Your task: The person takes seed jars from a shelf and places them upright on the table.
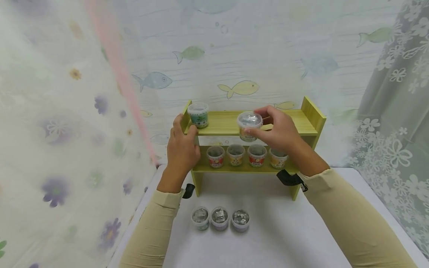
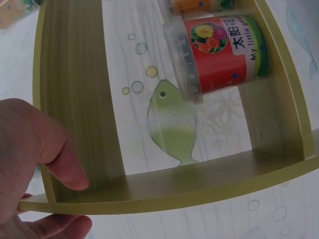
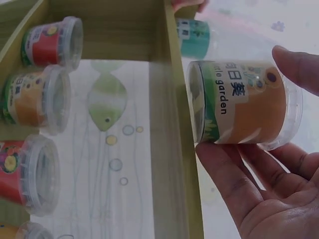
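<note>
Here, right hand [image 1: 279, 130] pinching orange tub [image 3: 244, 102] labelled "little garden", left hand [image 1: 182, 147] gripping shelf [image 1: 228, 124] edge

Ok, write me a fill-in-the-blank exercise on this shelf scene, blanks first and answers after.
1. The right hand holds an orange-labelled cup at the ____ shelf of the wooden rack.
2. The lower shelf holds ____ cups.
3. The left hand grips the rack's ____ end, near the green-labelled cup.
4. On the white table, ____ cups stand in a row.

Missing words: top; four; left; three
</note>
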Demonstrator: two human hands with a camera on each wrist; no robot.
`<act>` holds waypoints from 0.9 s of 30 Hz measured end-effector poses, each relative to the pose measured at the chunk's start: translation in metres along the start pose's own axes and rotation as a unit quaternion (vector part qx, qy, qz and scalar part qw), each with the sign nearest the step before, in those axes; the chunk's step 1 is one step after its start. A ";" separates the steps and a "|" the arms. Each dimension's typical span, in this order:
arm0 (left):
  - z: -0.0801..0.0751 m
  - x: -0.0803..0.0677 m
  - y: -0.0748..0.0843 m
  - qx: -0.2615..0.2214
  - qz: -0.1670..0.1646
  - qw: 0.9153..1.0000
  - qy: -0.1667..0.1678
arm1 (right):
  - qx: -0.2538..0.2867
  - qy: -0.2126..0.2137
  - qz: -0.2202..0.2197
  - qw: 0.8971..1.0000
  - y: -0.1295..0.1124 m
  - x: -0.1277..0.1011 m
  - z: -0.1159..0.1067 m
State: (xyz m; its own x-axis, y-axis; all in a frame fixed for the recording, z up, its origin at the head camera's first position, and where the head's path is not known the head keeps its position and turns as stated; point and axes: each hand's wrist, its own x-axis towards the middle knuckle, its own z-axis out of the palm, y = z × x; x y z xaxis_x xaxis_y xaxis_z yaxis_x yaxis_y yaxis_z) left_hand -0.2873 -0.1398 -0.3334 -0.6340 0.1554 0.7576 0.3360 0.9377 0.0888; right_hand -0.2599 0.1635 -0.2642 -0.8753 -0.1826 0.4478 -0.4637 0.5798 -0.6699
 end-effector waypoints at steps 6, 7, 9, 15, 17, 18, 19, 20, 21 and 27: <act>0.001 -0.001 0.000 -0.003 -0.003 1.000 -0.001 | 0.020 0.013 -0.008 1.000 0.004 -0.012 -0.002; 0.001 -0.001 0.000 -0.004 -0.003 1.000 -0.001 | 0.025 0.015 -0.009 1.000 0.005 -0.014 -0.003; 0.001 -0.001 0.000 -0.005 -0.002 1.000 -0.001 | 0.034 0.021 -0.011 0.999 0.006 -0.018 -0.004; 0.001 -0.001 0.001 -0.006 0.001 1.000 -0.001 | 0.050 0.027 0.000 0.998 0.009 -0.034 -0.008; 0.001 -0.001 0.002 -0.005 0.001 1.000 -0.002 | 0.055 0.025 0.004 0.998 0.010 -0.040 -0.008; 0.001 -0.001 0.002 -0.004 0.002 1.000 -0.002 | 0.058 0.026 0.002 0.998 0.012 -0.042 -0.008; 0.001 0.000 0.002 -0.003 0.001 1.000 -0.002 | 0.062 0.026 0.000 0.998 0.013 -0.045 -0.008; 0.001 0.000 0.002 -0.003 0.001 1.000 -0.001 | 0.066 0.026 -0.002 0.998 0.014 -0.047 -0.007; 0.001 0.000 0.001 -0.002 0.000 1.000 -0.001 | 0.072 0.025 -0.004 0.997 0.016 -0.049 -0.007; 0.000 0.000 0.001 -0.003 -0.002 1.000 0.007 | 0.069 0.015 0.000 0.998 0.029 -0.066 -0.002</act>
State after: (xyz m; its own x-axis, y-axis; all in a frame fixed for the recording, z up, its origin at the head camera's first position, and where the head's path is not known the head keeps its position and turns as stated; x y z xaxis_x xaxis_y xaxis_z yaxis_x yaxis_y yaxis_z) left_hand -0.2873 -0.1393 -0.3336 -0.6251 0.1479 0.7664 0.3387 0.9360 0.0957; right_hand -0.2148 0.1941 -0.3117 -0.8719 -0.1577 0.4637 -0.4798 0.4646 -0.7442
